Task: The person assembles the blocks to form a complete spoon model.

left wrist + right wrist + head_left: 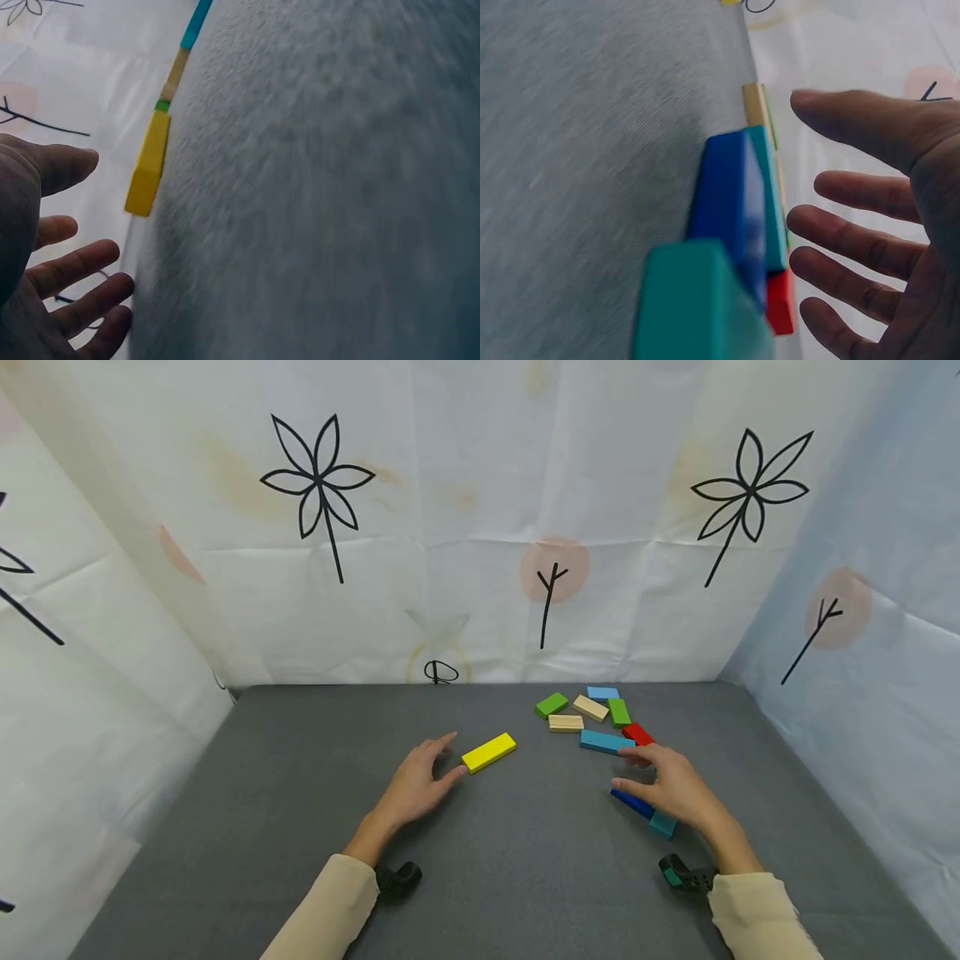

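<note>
My left hand (420, 782) hovers beside a yellow block (489, 752), its fingers spread and thumb close to the block's near end. In the left wrist view, a space shows between that hand and the yellow block (150, 165). Over on the right, my right hand (670, 783) reaches above a dark blue block (632, 803) and a teal block (662, 824), holding neither. Its fingers overlap the end of a longer blue block (606, 742) in the head view. A red block (637, 733) lies just beyond the fingertips. The right wrist view shows straight, parted fingers (855, 232).
Behind the blue block lie green blocks (551, 705), plain wooden blocks (566, 723) and a light blue block (602, 693). They rest on a grey tabletop (525, 877), bordered by white cloth (465, 510) printed with plants. Both wrists wear black straps.
</note>
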Tool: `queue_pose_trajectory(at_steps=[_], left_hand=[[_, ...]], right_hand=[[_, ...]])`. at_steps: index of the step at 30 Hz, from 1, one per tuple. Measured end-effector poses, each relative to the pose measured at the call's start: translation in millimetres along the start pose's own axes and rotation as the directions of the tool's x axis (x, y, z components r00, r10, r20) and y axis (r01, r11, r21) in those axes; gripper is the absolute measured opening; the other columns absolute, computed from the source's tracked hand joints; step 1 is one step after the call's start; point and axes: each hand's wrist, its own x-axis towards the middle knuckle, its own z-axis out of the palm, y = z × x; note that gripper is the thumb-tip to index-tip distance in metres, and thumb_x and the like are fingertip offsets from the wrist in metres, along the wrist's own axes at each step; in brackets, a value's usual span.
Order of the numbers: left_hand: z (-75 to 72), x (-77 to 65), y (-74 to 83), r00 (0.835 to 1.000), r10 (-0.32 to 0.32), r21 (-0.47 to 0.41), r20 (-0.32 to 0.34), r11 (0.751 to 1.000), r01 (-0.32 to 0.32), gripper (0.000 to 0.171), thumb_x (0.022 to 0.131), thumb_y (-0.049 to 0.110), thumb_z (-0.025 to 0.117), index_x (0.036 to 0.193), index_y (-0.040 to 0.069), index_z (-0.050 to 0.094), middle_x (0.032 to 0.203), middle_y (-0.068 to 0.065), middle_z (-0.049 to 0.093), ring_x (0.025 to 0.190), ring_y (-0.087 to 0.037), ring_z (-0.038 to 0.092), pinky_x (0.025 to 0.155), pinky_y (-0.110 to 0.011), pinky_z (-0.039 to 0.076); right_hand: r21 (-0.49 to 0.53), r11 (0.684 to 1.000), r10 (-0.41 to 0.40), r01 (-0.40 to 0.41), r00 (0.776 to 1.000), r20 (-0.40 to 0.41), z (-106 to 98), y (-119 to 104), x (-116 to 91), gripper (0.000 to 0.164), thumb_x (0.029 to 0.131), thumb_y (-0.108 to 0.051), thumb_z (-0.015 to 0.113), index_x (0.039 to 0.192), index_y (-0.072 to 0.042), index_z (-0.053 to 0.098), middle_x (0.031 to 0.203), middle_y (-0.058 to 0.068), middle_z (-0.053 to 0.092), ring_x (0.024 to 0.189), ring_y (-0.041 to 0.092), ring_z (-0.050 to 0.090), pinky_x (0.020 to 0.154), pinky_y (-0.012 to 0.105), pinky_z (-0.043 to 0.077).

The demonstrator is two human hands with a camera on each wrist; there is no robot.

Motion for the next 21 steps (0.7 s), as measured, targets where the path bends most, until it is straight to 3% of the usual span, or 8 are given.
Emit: queue_pose_trajectory(at_steps=[8, 14, 21], left_hand=[[13.2, 18.2, 6.7, 0.999, -0.009, -0.055, 0.053, 0.998, 0.012, 0.064, 0.095, 0.031, 0.073, 0.151, 0.01, 0.05, 0.127, -0.01, 0.063, 0.112, -0.029, 0.058, 0.096, -0.051, 0.047], [22.8, 27.5, 11.2, 0.998, -0.003, -0.082, 0.065, 0.997, 0.009, 0.063, 0.092, 0.027, 0.078, 0.148, 0.009, 0.053, 0.126, -0.01, 0.065, 0.11, -0.028, 0.059, 0.092, -0.049, 0.049], [29.6, 29.2, 17.7, 0.999, -0.009, -0.038, 0.054, 0.999, 0.011, 0.056, 0.092, 0.022, 0.077, 0.144, 0.011, 0.059, 0.12, -0.011, 0.066, 0.105, -0.028, 0.057, 0.091, -0.049, 0.046]], right_hand=[[0.032, 0.999, 0.018, -0.019, 0.999, 0.034, 3.0, 11.2, -10.1, 0.063, 0.082, -0.039, 0.085, 0.128, -0.001, 0.067, 0.115, 0.013, 0.07, 0.111, 0.037, 0.059, 0.095, 0.064, 0.045], [0.053, 0.998, 0.04, -0.045, 0.994, 0.102, 3.3, 19.3, -9.4, 0.067, 0.079, -0.043, 0.087, 0.128, -0.001, 0.067, 0.115, 0.011, 0.069, 0.108, 0.034, 0.06, 0.093, 0.062, 0.048], [0.051, 0.997, 0.056, -0.064, 0.987, 0.148, 3.9, 24.5, -8.9, 0.062, 0.079, -0.04, 0.088, 0.127, -0.006, 0.07, 0.115, 0.011, 0.064, 0.107, 0.033, 0.055, 0.089, 0.06, 0.048]])
